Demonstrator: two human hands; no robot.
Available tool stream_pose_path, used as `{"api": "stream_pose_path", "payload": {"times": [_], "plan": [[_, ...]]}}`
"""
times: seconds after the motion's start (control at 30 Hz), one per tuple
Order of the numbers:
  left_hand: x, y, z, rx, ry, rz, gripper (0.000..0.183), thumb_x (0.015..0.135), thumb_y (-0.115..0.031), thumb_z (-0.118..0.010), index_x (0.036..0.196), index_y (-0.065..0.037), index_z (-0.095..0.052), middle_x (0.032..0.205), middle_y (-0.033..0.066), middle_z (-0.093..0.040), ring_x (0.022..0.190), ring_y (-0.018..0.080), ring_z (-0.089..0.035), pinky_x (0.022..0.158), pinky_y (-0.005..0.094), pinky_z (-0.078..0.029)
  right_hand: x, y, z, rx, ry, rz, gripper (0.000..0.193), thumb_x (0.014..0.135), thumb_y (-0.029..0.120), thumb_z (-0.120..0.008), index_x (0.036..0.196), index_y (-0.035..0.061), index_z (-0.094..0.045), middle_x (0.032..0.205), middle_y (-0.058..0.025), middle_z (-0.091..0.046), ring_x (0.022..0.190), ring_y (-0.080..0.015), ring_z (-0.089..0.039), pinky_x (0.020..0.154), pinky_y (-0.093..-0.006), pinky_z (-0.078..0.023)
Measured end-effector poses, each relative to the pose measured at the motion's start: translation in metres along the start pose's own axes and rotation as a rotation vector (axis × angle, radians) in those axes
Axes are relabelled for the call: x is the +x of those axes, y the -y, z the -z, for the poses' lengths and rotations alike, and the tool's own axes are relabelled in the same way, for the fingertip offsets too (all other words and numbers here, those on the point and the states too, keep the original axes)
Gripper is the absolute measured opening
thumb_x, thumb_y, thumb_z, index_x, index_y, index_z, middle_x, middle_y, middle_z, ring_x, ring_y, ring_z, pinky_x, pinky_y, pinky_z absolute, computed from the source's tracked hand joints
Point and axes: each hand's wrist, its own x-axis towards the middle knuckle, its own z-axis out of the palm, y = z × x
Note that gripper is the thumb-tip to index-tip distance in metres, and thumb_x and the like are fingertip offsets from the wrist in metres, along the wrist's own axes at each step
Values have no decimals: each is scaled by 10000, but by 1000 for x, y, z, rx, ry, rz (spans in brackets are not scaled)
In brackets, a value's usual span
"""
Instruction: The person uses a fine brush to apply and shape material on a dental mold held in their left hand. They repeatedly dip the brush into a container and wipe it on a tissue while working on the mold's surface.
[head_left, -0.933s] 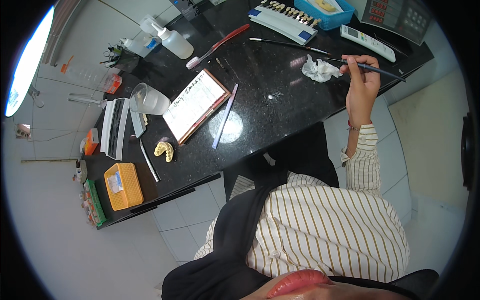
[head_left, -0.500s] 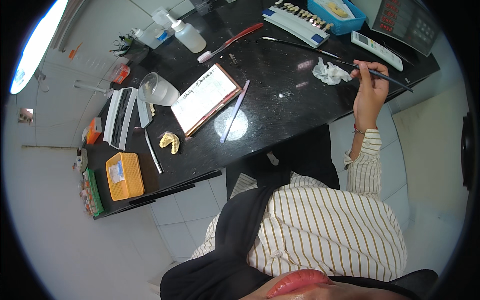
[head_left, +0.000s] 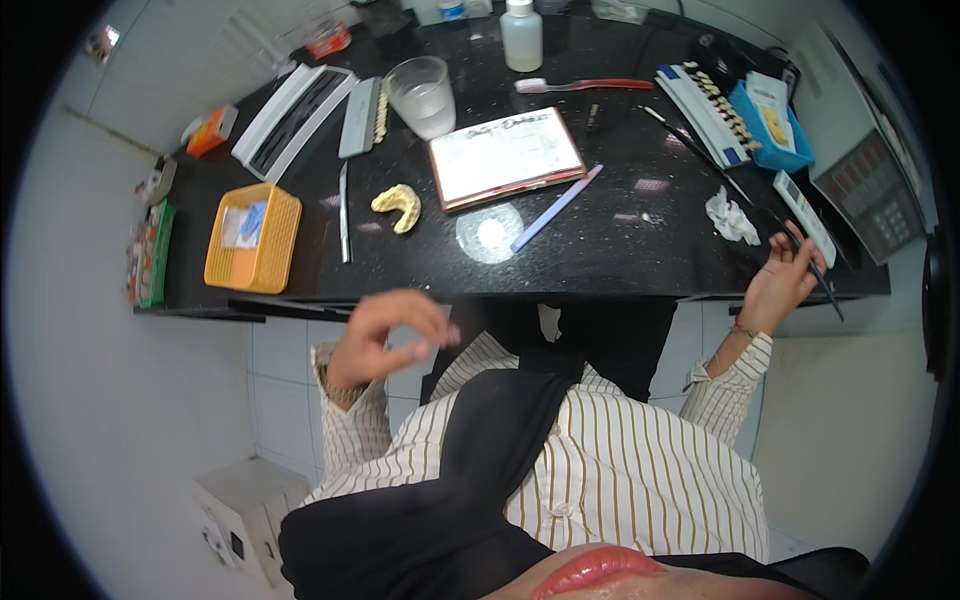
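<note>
My right hand (head_left: pixel 778 282) is closed on a thin dark-handled brush (head_left: pixel 828 292) over the table's right front edge. Close to its fingertips lies a crumpled white tissue (head_left: pixel 733 218). In front of the table's edge, my left hand (head_left: pixel 388 333) hovers, slightly blurred, with fingers curved, thumb apart and nothing between them. Beyond it on the black table sits a cream dental arch model (head_left: pixel 398 208). A silver knife-like tool (head_left: pixel 345 215) lies to the left of the model.
A tiled palette (head_left: pixel 508 160) lies mid-table beside a lilac stick (head_left: pixel 558 208), a water cup (head_left: pixel 425 97) and a red-handled toothbrush (head_left: pixel 585 86). Left stands a yellow basket (head_left: pixel 284 235). Right are another brush (head_left: pixel 690 143), a tooth shade guide (head_left: pixel 703 115), a blue basket (head_left: pixel 775 155) and a white remote (head_left: pixel 806 215).
The view has turned and shifted left. My left hand has come into view in front of the table. My right hand still holds the brush, now lower and farther from the tissue.
</note>
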Motion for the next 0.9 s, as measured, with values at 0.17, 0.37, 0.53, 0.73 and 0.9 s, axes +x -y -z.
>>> {"api": "stream_pose_path", "payload": {"times": [0.17,0.37,0.53,0.73,0.9], "plan": [[51,6,-3,812,-820,-239,313,684,-93,-736,953,-31,-589,969,91,-594,926,238,-564,800,311,-442,18,-5,31,213,25,-84,76,909,51,-501,969,10,-479,1027,-223,-585,829,-194,-582,773,-288,-496],[51,27,12,1025,-789,88,726,669,-261,-788,1242,17,-440,1159,174,-515,1086,324,-505,915,408,-391,-12,10,9,161,122,-162,143,900,47,-527,1030,-10,-514,1041,-199,-580,824,-175,-597,765,-283,-505],[57,27,11,1103,-767,166,653,701,-238,-762,1242,-8,-479,1168,157,-535,1076,313,-516,933,412,-363,-44,19,-33,-74,281,-232,125,906,67,-528,1008,12,-479,954,-140,-587,778,-160,-610,720,-279,-520],[61,24,7,1082,-733,185,600,717,-208,-751,1226,-12,-501,1090,132,-594,1044,275,-543,928,388,-376,-50,10,-55,-149,470,-254,95,909,61,-518,966,31,-448,894,-113,-577,734,-144,-608,688,-273,-522],[63,20,2,984,-782,248,551,727,-151,-751,1203,-6,-514,1098,136,-586,1030,237,-548,923,351,-400,-50,5,-60,-214,548,-310,107,896,37,-531,960,28,-446,886,-118,-576,744,-135,-594,673,-260,-518]]}}
